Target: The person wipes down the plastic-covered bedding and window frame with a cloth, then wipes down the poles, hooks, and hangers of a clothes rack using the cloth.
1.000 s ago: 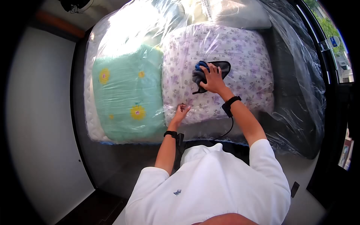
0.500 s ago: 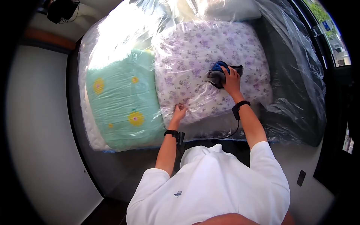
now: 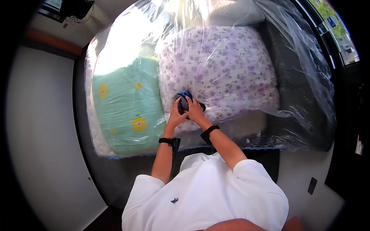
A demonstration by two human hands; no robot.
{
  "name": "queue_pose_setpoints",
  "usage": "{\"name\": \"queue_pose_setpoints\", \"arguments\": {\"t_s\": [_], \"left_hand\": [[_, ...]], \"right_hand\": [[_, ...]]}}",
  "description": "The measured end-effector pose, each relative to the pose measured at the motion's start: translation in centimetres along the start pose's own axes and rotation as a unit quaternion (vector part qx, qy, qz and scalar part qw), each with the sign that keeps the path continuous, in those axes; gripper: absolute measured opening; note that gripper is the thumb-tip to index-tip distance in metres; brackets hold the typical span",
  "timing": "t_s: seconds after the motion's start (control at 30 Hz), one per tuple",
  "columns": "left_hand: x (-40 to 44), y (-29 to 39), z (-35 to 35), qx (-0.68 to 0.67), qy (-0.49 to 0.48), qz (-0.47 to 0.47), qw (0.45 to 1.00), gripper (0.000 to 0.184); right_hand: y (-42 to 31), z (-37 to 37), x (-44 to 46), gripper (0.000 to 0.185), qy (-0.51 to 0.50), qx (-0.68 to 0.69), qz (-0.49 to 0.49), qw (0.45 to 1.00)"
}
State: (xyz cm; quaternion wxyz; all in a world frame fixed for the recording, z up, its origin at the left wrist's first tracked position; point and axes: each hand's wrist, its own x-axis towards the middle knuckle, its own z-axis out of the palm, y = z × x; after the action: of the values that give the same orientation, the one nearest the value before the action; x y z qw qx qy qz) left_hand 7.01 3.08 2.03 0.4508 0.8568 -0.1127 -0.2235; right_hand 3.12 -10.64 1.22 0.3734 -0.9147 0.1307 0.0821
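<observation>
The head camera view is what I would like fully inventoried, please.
Fabric bundle: one, grey, black and blue, near the centre
Floral bedding: one, white and purple, centre
Flowered bedding: one, mint green and yellow, left
White bedding: count unclear, white, left edge
Plastic sheet: one, clear, over the bedding
Padding: one, dark grey, right
Window: at least one, black frame, upper right
Device: one, black, top left
Beam: one, brown, upper left
Shirt: one, white, bottom
Wristbands: two, black, one per wrist
Left hand: one, bare, on the bundle
Right hand: one, bare, on the bundle
</observation>
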Motion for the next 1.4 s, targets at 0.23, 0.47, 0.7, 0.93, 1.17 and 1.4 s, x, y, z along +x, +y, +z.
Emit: {"name": "queue_pose_setpoints", "arguments": {"t_s": [0.23,0.47,0.7,0.93,1.17,1.4], "left_hand": [[-4.6,-1.0,0.3,0.134,0.018,0.038,0.99,0.077],[-1.8,2.2,-1.2,0.191,0.131,0.09,0.969,0.066],[-6.2,-2.6,0.1,0.212,0.087,0.012,0.973,0.07],[-8.8,-5.5,-0.5,0.241,0.086,0.009,0.967,0.066],[-5.6,-7.3,-1.6,0.201,0.127,0.028,0.971,0.072],[-4.9,-11.2,-2.0,0.123,0.045,-0.027,0.991,0.082]], "right_hand": [[2.3,-2.4,-1.9,0.074,-0.152,-0.035,-0.111,0.981],[0.0,-6.6,1.7,0.081,0.088,-0.128,-0.254,0.955],[0.5,-0.3,-0.9,0.075,-0.091,-0.175,-0.148,0.969],[0.8,0.9,-3.1,0.062,-0.181,-0.124,-0.15,0.964],[1.7,-6.4,1.4,0.068,0.108,-0.167,-0.16,0.967],[12.3,-14.3,0.8,0.063,0.186,-0.314,-0.024,0.931]]}}
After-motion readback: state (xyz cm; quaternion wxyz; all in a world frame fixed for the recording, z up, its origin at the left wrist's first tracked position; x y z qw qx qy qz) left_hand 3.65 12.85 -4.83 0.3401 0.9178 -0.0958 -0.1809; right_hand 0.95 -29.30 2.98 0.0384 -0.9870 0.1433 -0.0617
